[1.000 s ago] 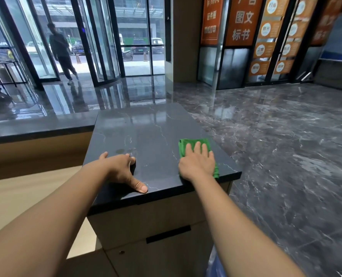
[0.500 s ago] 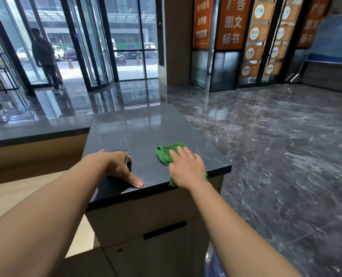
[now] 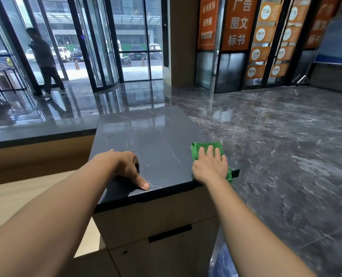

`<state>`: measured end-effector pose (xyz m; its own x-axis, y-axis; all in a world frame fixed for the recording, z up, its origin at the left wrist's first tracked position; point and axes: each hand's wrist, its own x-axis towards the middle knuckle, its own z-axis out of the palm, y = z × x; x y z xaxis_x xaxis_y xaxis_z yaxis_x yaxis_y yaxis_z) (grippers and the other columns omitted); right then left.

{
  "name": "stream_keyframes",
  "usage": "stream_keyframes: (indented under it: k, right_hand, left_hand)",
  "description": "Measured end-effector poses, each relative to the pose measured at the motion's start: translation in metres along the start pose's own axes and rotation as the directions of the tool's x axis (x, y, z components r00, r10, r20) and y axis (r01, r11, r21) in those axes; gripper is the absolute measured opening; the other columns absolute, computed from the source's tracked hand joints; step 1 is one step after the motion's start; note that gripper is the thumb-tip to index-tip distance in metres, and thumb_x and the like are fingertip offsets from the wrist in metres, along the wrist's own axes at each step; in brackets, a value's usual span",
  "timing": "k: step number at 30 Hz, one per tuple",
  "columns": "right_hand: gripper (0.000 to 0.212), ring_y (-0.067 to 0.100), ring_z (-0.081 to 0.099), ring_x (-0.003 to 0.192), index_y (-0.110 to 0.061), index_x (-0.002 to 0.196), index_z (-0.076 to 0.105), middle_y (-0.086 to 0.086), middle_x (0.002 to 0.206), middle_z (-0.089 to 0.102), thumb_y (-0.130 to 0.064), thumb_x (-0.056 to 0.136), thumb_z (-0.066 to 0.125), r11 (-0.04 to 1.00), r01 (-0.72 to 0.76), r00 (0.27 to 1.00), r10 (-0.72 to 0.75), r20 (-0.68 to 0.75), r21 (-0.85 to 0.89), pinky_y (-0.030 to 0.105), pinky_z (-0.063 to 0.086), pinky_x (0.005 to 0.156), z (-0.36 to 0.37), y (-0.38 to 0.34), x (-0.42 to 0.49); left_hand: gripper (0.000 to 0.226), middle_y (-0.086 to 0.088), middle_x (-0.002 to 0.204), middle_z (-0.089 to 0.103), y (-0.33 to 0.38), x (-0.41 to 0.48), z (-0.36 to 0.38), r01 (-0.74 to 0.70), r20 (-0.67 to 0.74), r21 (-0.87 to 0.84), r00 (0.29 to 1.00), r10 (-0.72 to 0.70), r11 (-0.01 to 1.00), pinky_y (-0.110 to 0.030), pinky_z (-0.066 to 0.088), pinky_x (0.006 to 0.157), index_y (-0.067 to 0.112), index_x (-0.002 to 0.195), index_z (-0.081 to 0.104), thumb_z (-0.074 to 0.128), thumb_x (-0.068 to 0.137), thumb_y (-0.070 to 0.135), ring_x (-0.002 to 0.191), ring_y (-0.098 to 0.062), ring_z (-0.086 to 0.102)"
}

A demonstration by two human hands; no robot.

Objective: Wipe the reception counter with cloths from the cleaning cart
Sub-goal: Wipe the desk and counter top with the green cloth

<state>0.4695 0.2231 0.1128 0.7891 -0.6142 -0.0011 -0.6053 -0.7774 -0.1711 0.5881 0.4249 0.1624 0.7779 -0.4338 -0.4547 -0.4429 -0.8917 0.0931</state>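
At the far left, a person (image 3: 44, 60) stands by tall glass doors (image 3: 98, 47), reflected in the glossy floor. In front of them a lower ledge (image 3: 36, 130) of dark stone runs along the left on a pale wood base.

The left hand (image 3: 124, 166) rests on the near left part of the reception counter (image 3: 150, 132). Its thumb lies straight along the stone near the front edge. Its fingers are bent down to the surface, their tips hidden under the hand. It holds nothing.

The counter top is a flat rectangular slab of dark grey stone, polished, with thin white veins and a soft sheen from the windows. It sits on a wood-look cabinet with a black slot handle (image 3: 170, 232) and a small round lock (image 3: 124, 251).

A bright green cloth (image 3: 206, 146) lies flat at the near right corner of the slab. It looks soft and slightly rumpled, and one corner hangs over the right edge.

The right hand (image 3: 210, 166) lies palm down on the cloth. Its fingers are straight and close together, pressing the fabric to the stone, with green showing beyond the fingertips.

To the right, a dark marble floor (image 3: 286, 156) with pale veining stretches away. Orange signs (image 3: 238, 23) with white lettering hang on the far wall.
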Motion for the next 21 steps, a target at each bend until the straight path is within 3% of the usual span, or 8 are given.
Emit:
stream_keyframes:
  k: [2,5,8,11,13,16,18,21]
  right_hand:
    - [0.063,0.027,-0.003,0.15,-0.02,0.156,0.006,0.006,0.164,-0.003,-0.027,0.099,0.032,0.997,0.073,0.997,-0.073,0.007,0.006,0.043,0.002,0.121,0.005,-0.022,-0.012]
    - [0.064,0.026,-0.005,0.15,-0.021,0.157,0.005,0.006,0.164,-0.006,-0.028,0.099,0.032,0.975,0.223,0.974,-0.224,0.044,0.022,0.043,0.001,0.121,0.01,-0.054,-0.029]
    - [0.062,0.025,-0.007,0.15,-0.022,0.157,0.004,0.006,0.164,-0.008,-0.029,0.099,0.028,0.955,0.294,0.95,-0.296,0.097,0.038,0.043,0.001,0.121,0.01,-0.063,-0.027]
    - [0.061,0.024,-0.007,0.15,-0.023,0.157,0.004,0.006,0.164,-0.008,-0.028,0.1,0.027,0.95,0.312,0.942,-0.313,0.117,0.032,0.043,0.001,0.121,0.009,-0.062,-0.013]
    - [0.061,0.025,-0.009,0.15,-0.023,0.157,0.003,0.006,0.163,-0.01,-0.027,0.1,0.026,0.954,0.297,0.945,-0.3,0.131,0.044,0.043,-0.001,0.121,0.009,-0.067,-0.002]
    - [0.061,0.025,-0.01,0.15,-0.022,0.156,0.002,0.007,0.163,-0.01,-0.026,0.1,0.026,0.965,0.258,0.955,-0.263,0.135,0.05,0.043,-0.002,0.121,0.009,-0.079,0.021]
    - [0.062,0.027,-0.009,0.15,-0.021,0.156,0.003,0.008,0.163,-0.009,-0.026,0.1,0.026,0.972,0.233,0.963,-0.237,0.132,0.044,0.043,-0.002,0.121,0.01,-0.087,0.037]
    - [0.062,0.027,-0.009,0.15,-0.02,0.157,0.002,0.009,0.163,-0.01,-0.025,0.099,0.026,0.98,0.196,0.97,-0.198,0.138,0.027,0.043,-0.002,0.121,0.011,-0.101,0.062]
  left_hand:
    - [0.093,0.005,0.108,0.063,-0.002,0.002,-0.001,-0.002,0.0,-0.02,1.0,0.002,1.0,-0.046,0.021,0.109,0.027,0.095,0.063,0.074,0.023,0.084,0.107,-0.023,0.055]
    - [0.1,0.002,0.123,0.061,-0.003,0.002,0.001,0.0,0.007,-0.059,1.0,0.0,0.998,-0.043,0.027,0.106,0.021,0.119,0.061,0.081,0.037,0.074,0.114,-0.024,0.054]
    - [0.116,0.002,0.139,0.052,-0.003,-0.003,0.002,0.018,-0.004,-0.025,1.0,-0.018,1.0,-0.049,0.009,0.114,0.021,0.136,0.05,0.074,0.04,0.08,0.131,-0.025,0.043]
    - [0.122,0.001,0.141,0.05,0.0,-0.006,0.0,0.02,-0.008,0.048,1.0,-0.02,0.999,-0.056,-0.006,0.115,0.022,0.14,0.045,0.067,0.038,0.085,0.137,-0.026,0.038]
    - [0.11,0.0,0.133,0.055,0.003,-0.004,-0.002,0.016,-0.015,0.094,1.0,-0.015,0.995,-0.059,-0.008,0.114,0.021,0.13,0.052,0.069,0.041,0.084,0.134,-0.027,0.041]
    - [0.078,0.004,0.109,0.064,0.001,0.001,-0.007,0.001,-0.047,0.083,0.999,0.003,0.997,-0.061,-0.006,0.112,0.024,0.097,0.06,0.07,0.047,0.082,0.122,-0.025,0.05]
    - [0.077,0.007,0.113,0.065,-0.006,0.005,-0.013,-0.032,-0.116,0.054,0.993,0.038,0.998,-0.059,-0.003,0.113,0.026,0.112,0.063,0.067,0.056,0.081,0.124,-0.022,0.05]
    - [0.077,0.009,0.133,0.058,-0.027,0.015,-0.026,-0.07,-0.314,-0.031,0.948,0.057,0.997,-0.049,0.01,0.115,0.026,0.136,0.051,0.062,0.074,0.071,0.13,-0.017,0.047]
